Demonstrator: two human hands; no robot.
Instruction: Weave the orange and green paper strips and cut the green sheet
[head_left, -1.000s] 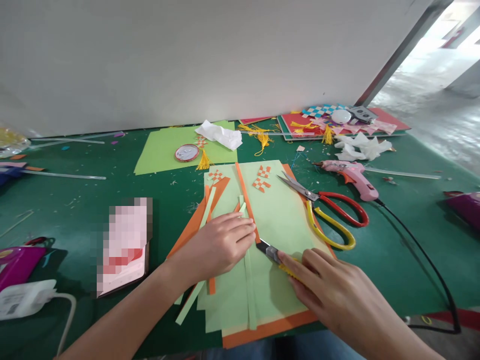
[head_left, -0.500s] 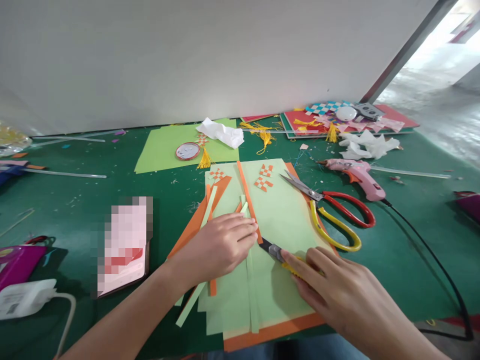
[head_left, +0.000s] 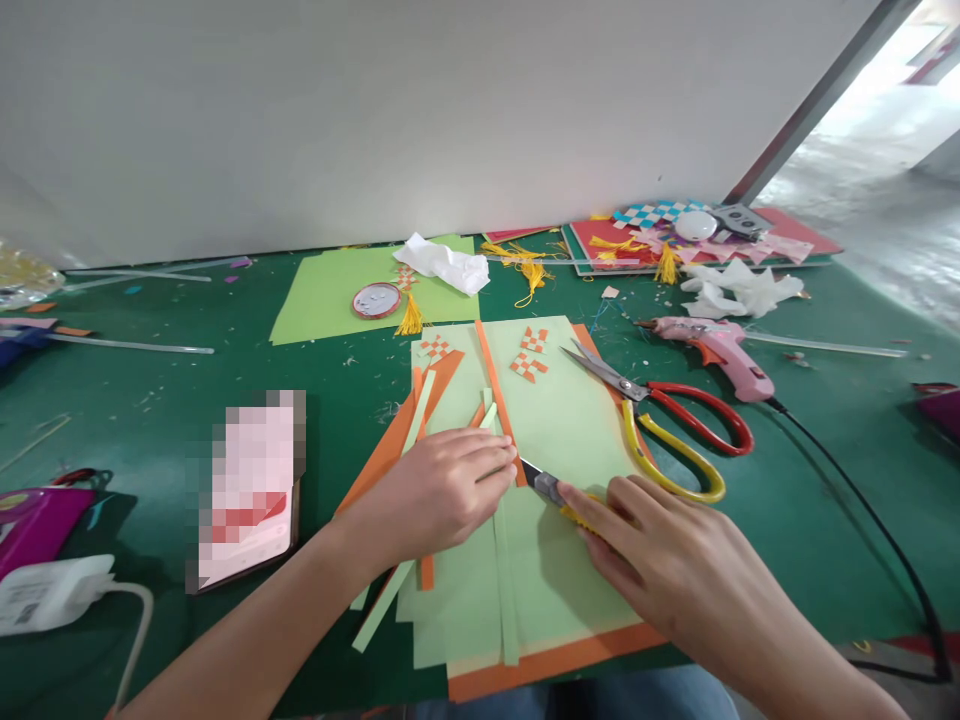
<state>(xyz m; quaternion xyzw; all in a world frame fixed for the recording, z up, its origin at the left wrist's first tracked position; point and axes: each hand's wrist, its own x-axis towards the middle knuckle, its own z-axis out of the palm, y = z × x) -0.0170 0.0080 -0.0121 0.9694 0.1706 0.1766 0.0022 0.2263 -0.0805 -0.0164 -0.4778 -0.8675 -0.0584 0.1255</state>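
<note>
Pale green sheets point(head_left: 577, 570) lie over orange paper point(head_left: 555, 665). My left hand point(head_left: 454, 490) rests on them, its fingers together, the tips pressing on an orange strip point(head_left: 491, 375) near its lower end. In my right hand point(head_left: 645, 545) is a utility knife point(head_left: 546, 484), its blade tip touching the strip's right edge beside my left fingertips. Pale green strips point(head_left: 505, 590) and a wide orange piece point(head_left: 382, 450) lie around my left hand. Small orange-and-green woven pieces point(head_left: 529, 366) sit near the top of the sheets.
Scissors point(head_left: 630, 388) with red and yellow handles lie open at the right, near a pink glue gun point(head_left: 712, 350) with a black cord. A phone point(head_left: 251, 500) is at the left, a charger point(head_left: 52, 595) beyond it. White tissue point(head_left: 442, 263) and yellow tassels point(head_left: 531, 275) lie behind.
My right hand and the knife have moved slightly up and to the left, bringing the blade tip higher along the orange strip. My left hand stays in place.
</note>
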